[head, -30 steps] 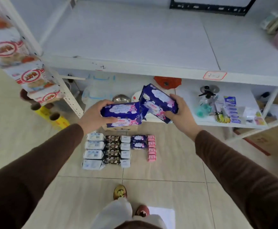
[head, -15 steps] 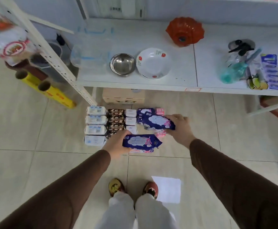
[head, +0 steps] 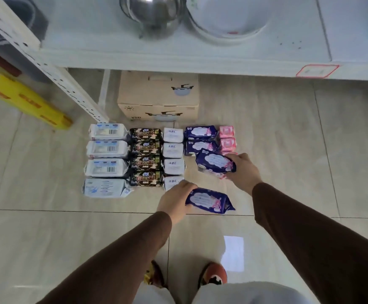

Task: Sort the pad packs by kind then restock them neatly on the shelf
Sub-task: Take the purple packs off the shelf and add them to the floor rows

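**Floor stock: pad packs, sorted in columns**

Soft plastic-wrapped pad packs lie in rows on glossy beige floor tile (head: 47,227), below a white metal shelf (head: 178,60).

- Column at 9 o'clock: white packs (head: 107,150), pillow-shaped, barcodes up, long axes running 9 to 3.
- Next: black packs (head: 145,156), patterned, same axis.
- Next: small white packs (head: 172,150), squarish, blue lettering.
- Next: two purple packs (head: 200,139), crinkly film with pale oval labels.
- At 3 o'clock: pink packs (head: 227,138), small, partly hidden.

Left hand (head: 174,201): fingers wrapped over the 9 o'clock end of a purple pack (head: 209,200), long axis 9 to 3, slightly tilted; whether it touches the tile cannot be told.

Right hand (head: 243,170): fingers closed on the 3 o'clock end of another purple pack (head: 215,163), angled 10 to 4, just below the purple column.

Cardboard box (head: 159,97) at 12 o'clock, under the shelf. Steel bowl (head: 154,14) and white dish (head: 226,16) on the shelf. Yellow roll (head: 23,99) at 10 o'clock.
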`<state>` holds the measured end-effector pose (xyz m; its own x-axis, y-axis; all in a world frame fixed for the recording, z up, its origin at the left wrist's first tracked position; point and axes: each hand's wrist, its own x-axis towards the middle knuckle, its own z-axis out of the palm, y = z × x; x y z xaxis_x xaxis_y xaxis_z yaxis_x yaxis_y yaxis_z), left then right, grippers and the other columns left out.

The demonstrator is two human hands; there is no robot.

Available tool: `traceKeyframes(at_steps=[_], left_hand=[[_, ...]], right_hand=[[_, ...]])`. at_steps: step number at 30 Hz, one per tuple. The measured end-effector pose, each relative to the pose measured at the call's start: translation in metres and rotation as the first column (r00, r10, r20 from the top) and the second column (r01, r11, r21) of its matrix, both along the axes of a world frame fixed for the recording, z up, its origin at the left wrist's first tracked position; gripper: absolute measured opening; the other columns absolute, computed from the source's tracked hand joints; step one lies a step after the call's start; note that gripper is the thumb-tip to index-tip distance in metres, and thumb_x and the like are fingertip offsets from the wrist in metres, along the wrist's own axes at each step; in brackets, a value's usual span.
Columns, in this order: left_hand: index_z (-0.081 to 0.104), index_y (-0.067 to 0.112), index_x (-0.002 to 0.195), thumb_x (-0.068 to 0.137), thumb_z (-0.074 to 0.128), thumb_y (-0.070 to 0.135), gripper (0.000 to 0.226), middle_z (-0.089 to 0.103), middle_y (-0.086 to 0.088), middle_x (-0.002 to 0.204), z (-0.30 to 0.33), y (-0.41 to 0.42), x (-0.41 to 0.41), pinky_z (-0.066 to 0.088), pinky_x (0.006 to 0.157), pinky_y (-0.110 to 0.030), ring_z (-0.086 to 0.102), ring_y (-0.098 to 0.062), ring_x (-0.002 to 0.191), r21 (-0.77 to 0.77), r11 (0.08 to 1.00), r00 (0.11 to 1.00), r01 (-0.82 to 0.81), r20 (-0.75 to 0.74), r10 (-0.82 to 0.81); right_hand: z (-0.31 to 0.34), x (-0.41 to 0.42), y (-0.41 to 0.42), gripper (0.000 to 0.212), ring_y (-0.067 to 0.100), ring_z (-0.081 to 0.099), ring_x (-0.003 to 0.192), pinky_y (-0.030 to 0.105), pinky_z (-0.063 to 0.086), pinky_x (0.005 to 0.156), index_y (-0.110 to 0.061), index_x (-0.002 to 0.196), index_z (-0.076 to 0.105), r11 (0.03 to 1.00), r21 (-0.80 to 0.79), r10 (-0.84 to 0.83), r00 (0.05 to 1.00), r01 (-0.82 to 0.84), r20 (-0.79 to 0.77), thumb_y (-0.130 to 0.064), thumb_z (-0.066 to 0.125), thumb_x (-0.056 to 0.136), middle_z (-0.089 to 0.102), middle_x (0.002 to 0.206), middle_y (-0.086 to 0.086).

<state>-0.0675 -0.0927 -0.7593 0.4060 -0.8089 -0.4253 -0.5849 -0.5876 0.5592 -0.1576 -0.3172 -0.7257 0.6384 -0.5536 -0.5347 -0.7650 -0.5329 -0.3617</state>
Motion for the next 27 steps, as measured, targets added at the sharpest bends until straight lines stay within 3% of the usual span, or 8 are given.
traceKeyframes(at_steps=[6,11,15,22,27], left_hand=[[0.053,0.032,0.133,0.085,0.073,0.037,0.052,0.060,0.008,0.130,-0.099,-0.033,0.009,0.039,0.100,-0.038,0.044,-0.018,0.123,0.002,0.994,0.975,0.109,0.196,-0.107],[0.054,0.035,0.132,0.083,0.070,0.047,0.053,0.063,0.009,0.127,-0.156,-0.050,0.010,0.030,0.102,-0.041,0.039,-0.020,0.122,0.046,0.984,0.940,0.174,0.289,-0.180],[0.055,0.035,0.128,0.082,0.069,0.047,0.050,0.064,0.011,0.125,-0.180,-0.058,0.010,0.024,0.108,-0.041,0.039,-0.019,0.122,0.012,0.989,0.925,0.145,0.354,-0.140],[0.054,0.031,0.127,0.081,0.071,0.048,0.052,0.065,0.007,0.122,-0.198,-0.061,0.019,0.021,0.117,-0.047,0.041,-0.023,0.125,0.049,0.994,0.885,0.101,0.452,-0.112],[0.053,0.028,0.126,0.080,0.067,0.047,0.052,0.064,0.004,0.120,-0.201,-0.059,0.022,0.020,0.117,-0.048,0.044,-0.023,0.125,0.046,0.995,0.876,0.091,0.472,-0.102]], right_hand=[[-0.086,0.021,-0.013,0.057,0.030,0.056,0.116,0.035,0.046,0.100,-0.029,0.142,0.047,0.992,-0.043,0.119,0.992,-0.120,-0.030,-0.034,0.067,0.088,0.045,0.139,0.009],[-0.141,0.032,-0.020,0.058,0.031,0.057,0.116,0.034,0.047,0.099,-0.032,0.142,0.045,0.984,-0.037,0.169,0.983,-0.172,-0.077,-0.035,0.067,0.087,0.047,0.135,0.008],[-0.173,0.039,-0.020,0.062,0.030,0.059,0.112,0.037,0.050,0.099,-0.036,0.142,0.043,0.981,-0.036,0.189,0.980,-0.192,-0.069,-0.039,0.069,0.086,0.047,0.133,0.007],[-0.196,0.053,-0.019,0.060,0.033,0.057,0.115,0.042,0.050,0.100,-0.029,0.142,0.042,0.976,-0.078,0.200,0.979,-0.202,-0.035,-0.025,0.066,0.087,0.044,0.135,0.009],[-0.199,0.058,-0.025,0.059,0.031,0.058,0.114,0.041,0.052,0.096,-0.030,0.139,0.042,0.978,-0.061,0.199,0.980,-0.200,-0.016,-0.033,0.068,0.086,0.044,0.135,0.006]])
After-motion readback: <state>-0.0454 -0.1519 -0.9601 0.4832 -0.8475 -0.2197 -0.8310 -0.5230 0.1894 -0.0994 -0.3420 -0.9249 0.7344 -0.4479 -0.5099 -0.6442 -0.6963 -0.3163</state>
